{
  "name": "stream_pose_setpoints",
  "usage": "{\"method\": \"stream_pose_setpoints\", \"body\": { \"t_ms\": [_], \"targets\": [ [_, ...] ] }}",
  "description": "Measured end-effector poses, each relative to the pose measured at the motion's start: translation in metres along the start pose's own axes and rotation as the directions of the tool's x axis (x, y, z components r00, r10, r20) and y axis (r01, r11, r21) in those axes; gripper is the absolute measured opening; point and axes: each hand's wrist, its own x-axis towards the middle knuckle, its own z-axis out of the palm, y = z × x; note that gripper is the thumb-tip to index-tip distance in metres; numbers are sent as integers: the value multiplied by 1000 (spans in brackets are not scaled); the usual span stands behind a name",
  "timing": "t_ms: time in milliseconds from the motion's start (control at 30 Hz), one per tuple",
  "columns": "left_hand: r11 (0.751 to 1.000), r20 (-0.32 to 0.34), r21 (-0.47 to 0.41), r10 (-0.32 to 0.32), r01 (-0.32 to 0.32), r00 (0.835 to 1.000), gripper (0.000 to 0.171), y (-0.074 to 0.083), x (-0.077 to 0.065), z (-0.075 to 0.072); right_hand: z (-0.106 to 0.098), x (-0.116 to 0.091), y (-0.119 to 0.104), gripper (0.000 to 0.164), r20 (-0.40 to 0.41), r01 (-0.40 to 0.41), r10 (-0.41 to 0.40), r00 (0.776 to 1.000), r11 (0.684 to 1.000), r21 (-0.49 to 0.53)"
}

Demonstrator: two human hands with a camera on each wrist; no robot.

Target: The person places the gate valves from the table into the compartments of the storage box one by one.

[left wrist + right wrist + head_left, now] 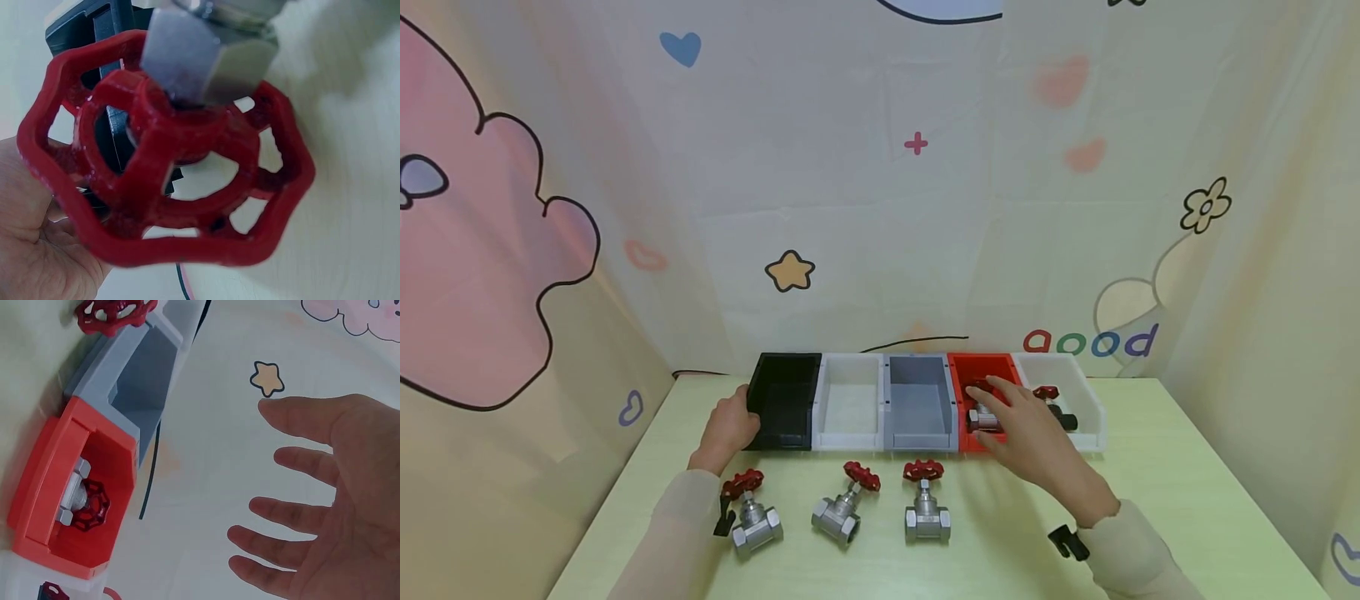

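My left hand (727, 429) grips the left wall of the black bin (786, 442), at the end of a row of bins; its fingers are partly hidden in the left wrist view. Fingers spread, my right hand (1026, 429) hovers over the red bin (44, 481) and holds nothing. Inside that bin lies a metal gate valve (76, 494) with a red handwheel. Three similar valves stand on the table before the bins: a left valve (756, 527), a middle valve (837, 515) and a right valve (927, 515). The left one's handwheel (181, 250) looms large in the left wrist view.
Between the black and red bins sit a white bin (850, 442) and a grey bin (921, 442). At the right end, another white bin (1093, 417) holds a red-handled valve (1064, 417) with a black part. A patterned curtain (850, 167) hangs behind the table (865, 571).
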Motion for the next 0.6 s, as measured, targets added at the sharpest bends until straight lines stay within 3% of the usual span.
{"method": "stream_pose_setpoints", "body": {
  "t_ms": [400,600],
  "targets": [
    [1000,7,-4,-14,14,1000,64,1,-1,0,8,-20,-16,64,-38,65,-65,997,998,-6],
    [1000,11,-6,-8,8,1000,64,1,-1,-1,16,-27,-26,62,-10,78,-78,997,997,-6]
  ]
}}
